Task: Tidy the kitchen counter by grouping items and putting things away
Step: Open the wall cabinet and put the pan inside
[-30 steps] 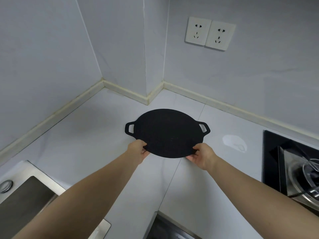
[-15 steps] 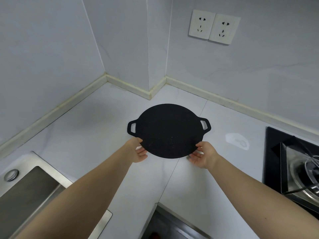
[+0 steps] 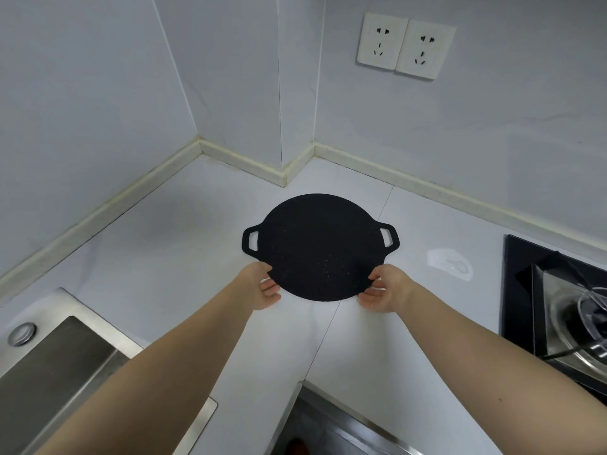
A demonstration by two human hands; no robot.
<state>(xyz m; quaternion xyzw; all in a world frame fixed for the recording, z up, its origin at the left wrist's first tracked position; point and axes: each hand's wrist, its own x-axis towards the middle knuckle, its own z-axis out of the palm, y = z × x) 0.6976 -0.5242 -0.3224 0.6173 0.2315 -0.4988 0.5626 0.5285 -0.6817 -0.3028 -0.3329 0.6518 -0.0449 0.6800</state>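
Griddle pan (image 3: pixel 320 247) parked on the table (image 3: pixel 164 257).
Left hand (image 3: pixel 261 285) and right hand (image 3: pixel 384 289) just released their grip (thumbs brushing the rim), so it's placed.

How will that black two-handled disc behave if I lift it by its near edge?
Probably stiff: the black disc keeps a clean round outline with crisp loop handles. It looks thin, so maybe light, though its material is unclear. Lying flat on the glossy counter, it should slide rather than roll.
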